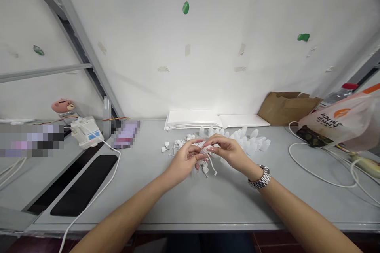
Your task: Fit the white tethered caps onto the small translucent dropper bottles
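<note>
Where the left hand (182, 163) and right hand (234, 153) converge, their fingertips form narrow pinches on a small white part (204, 151), located between them. A white cord (212, 165) extends from it toward the person, angled slightly right; neither hand is clearly nearer the part.

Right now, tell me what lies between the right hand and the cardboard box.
Translucent white pieces, with flat white sheets behind them; the head view shows it.
</note>
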`<move>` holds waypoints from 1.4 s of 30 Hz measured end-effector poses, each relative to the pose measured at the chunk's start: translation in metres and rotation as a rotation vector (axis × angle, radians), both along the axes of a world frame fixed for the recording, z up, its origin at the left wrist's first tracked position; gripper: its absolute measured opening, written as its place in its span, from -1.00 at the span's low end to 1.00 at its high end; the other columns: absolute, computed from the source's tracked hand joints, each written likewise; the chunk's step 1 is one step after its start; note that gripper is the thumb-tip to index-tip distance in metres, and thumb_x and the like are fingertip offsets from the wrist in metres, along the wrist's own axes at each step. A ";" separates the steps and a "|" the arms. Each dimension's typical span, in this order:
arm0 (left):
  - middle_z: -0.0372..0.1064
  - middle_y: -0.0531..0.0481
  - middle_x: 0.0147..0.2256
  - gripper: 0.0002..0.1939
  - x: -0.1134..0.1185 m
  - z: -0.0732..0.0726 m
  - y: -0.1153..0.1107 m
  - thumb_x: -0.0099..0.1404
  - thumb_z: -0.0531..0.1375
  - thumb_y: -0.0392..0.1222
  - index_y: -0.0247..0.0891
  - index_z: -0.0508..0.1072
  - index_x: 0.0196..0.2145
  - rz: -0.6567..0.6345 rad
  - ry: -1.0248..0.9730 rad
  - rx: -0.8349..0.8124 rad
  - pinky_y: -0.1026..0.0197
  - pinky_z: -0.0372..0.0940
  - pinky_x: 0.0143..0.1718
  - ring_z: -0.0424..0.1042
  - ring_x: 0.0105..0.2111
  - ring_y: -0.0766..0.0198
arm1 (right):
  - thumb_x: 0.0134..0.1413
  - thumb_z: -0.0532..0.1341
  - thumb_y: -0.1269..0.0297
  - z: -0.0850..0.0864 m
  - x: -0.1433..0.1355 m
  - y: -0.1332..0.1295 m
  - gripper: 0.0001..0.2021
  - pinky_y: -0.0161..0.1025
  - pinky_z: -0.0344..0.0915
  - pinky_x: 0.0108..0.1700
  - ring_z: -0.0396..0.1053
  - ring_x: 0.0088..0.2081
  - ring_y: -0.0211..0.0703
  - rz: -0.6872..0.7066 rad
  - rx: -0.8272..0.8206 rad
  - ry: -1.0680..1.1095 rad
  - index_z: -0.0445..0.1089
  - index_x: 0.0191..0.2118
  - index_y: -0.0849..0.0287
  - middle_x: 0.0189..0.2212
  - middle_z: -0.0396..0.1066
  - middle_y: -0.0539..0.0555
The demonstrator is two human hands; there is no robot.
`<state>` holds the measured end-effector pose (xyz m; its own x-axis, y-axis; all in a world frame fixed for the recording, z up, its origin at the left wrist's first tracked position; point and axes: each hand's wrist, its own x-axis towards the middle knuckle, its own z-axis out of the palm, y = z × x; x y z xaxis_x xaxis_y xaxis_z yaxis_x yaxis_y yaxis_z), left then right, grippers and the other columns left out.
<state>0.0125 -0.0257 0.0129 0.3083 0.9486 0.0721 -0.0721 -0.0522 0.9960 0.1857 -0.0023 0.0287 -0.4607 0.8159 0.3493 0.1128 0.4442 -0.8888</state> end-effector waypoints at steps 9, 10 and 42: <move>0.36 -0.16 -0.25 -0.65 -0.001 0.004 -0.001 0.11 0.19 0.01 -0.33 0.47 -0.27 -0.204 -0.169 -0.214 0.23 0.21 -0.36 0.29 -0.24 0.21 | 0.04 0.17 0.23 -0.005 -0.004 -0.001 -0.88 -0.16 0.26 -0.19 0.30 -0.28 -0.19 -0.119 -0.011 -0.008 0.44 -0.33 0.08 -0.34 0.35 0.04; 0.35 -0.16 -0.24 -0.64 -0.001 0.004 -0.002 0.11 0.19 0.03 -0.33 0.47 -0.27 -0.215 -0.190 -0.223 0.21 0.21 -0.32 0.28 -0.22 0.21 | 0.04 0.17 0.22 -0.006 -0.004 0.000 -0.88 -0.15 0.26 -0.18 0.30 -0.28 -0.18 -0.126 -0.003 -0.008 0.43 -0.32 0.08 -0.34 0.35 0.04; 0.33 -0.06 -0.33 -0.70 -0.008 0.001 -0.001 0.11 0.21 -0.07 -0.29 0.38 -0.23 -0.317 -0.091 -0.267 0.27 0.06 -0.38 0.28 -0.36 0.33 | 0.04 0.17 0.23 -0.007 -0.008 -0.005 -0.87 -0.18 0.32 -0.29 0.32 -0.33 -0.20 -0.009 -0.089 0.017 0.43 -0.32 0.09 -0.35 0.33 0.05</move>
